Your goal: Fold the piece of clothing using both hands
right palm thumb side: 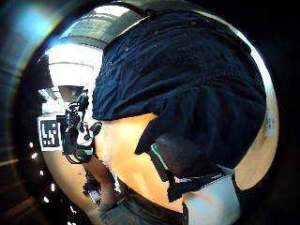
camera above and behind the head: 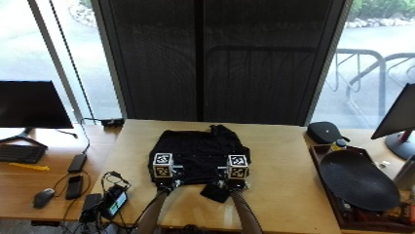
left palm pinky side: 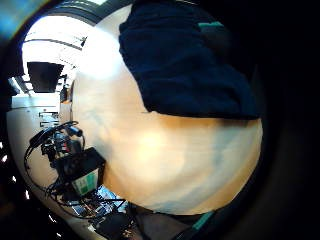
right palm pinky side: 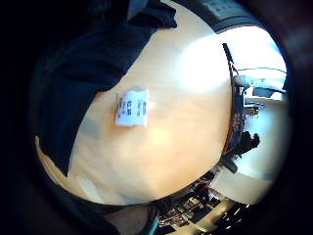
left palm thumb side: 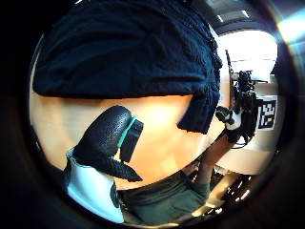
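A dark piece of clothing (camera above and behind the head: 201,153) lies flat in the middle of the wooden table (camera above and behind the head: 285,165), with a small flap (camera above and behind the head: 214,191) sticking out at its near edge. My left hand (camera above and behind the head: 164,184) hovers at the near left corner. Its thumb (left palm thumb side: 105,133) is straight over bare wood, apart from the cloth (left palm thumb side: 128,52). My right hand (camera above and behind the head: 234,185) hovers at the near right corner, next to the flap. Its thumb (right palm thumb side: 180,152) is stretched out over the cloth (right palm thumb side: 187,75) and pinches nothing. Both little finger side views show the clothing (left palm pinky side: 185,70) (right palm pinky side: 83,73) beside bare table.
A white label (right palm pinky side: 131,108) lies on the wood beside the garment. A black oval dish (camera above and behind the head: 358,180) and a black case (camera above and behind the head: 326,131) stand at the right. Devices with cables (camera above and behind the head: 103,200), a mouse (camera above and behind the head: 43,196) and a monitor (camera above and behind the head: 32,105) are at the left.
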Demonstrator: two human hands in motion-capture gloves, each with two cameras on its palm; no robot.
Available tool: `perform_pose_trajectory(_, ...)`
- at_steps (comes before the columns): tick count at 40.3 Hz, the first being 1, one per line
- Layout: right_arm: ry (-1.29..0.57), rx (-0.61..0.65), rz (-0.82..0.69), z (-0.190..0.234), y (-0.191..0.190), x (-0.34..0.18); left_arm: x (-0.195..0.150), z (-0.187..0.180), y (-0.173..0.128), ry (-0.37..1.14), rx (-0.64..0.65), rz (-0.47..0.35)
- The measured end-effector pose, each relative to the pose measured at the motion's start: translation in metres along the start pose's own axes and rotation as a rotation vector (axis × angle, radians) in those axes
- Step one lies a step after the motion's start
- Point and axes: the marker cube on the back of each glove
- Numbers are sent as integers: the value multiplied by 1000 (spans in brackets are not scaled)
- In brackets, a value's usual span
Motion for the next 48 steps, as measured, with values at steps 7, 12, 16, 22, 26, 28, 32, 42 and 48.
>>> perform_pose_trajectory(7,-189,-59,-211,24,-17,-12,1,15,-5,-36,-69,19)
perform_pose_trajectory(12,-117,-81,-145,30,-20,2,0,22,-6,-53,-114,21)
perform_pose_trajectory(16,-149,-74,-194,34,-23,0,0,26,-8,-55,-132,26)
perform_pose_trajectory(22,-138,-35,-178,35,-26,-1,6,29,-6,-45,-130,67)
perform_pose_trajectory(26,-272,-15,-347,35,-27,-20,9,28,-7,-76,-104,78)
perform_pose_trajectory(28,-313,4,-399,33,-27,-27,10,26,-10,-101,-61,73)
perform_pose_trajectory(32,-147,21,-232,30,-25,-11,10,22,-19,-142,60,72)
perform_pose_trajectory(42,242,227,-85,14,-21,7,21,15,-38,-169,401,117)
perform_pose_trajectory(48,261,354,-154,-3,-27,4,0,-3,-32,-140,376,85)
